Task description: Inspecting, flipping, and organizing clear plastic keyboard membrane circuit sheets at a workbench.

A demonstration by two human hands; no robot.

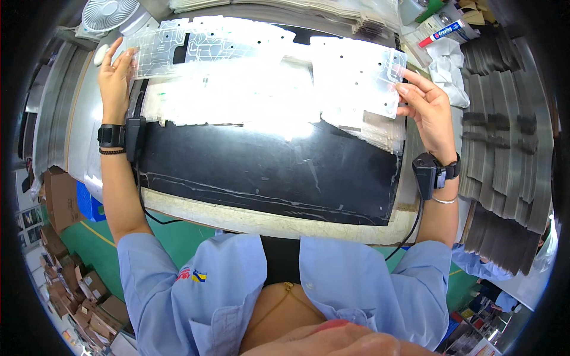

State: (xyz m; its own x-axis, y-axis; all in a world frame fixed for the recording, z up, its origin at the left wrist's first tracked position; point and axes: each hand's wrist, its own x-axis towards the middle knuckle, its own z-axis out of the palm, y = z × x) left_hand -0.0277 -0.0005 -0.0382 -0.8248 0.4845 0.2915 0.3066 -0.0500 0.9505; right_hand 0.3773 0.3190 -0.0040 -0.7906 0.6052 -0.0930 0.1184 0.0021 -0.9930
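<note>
A long clear plastic sheet (237, 53) with printed traces and punched holes is stretched across the far side of a black work mat (267, 172). My left hand (114, 74) grips its left end, fingers over the edge. At the right end, my right hand (428, 110) pinches the sheet between thumb and fingers. More clear sheets (237, 101) lie stacked beneath it, washed out by glare. Both wrists wear black strapped devices with cables.
A small white fan (107, 15) stands at the far left. Rows of dark grey sheet stacks (504, 154) fill the right side. White cloth (446, 65) and a tube (444, 32) lie at the far right. Cardboard boxes (65, 261) sit on the green floor, lower left.
</note>
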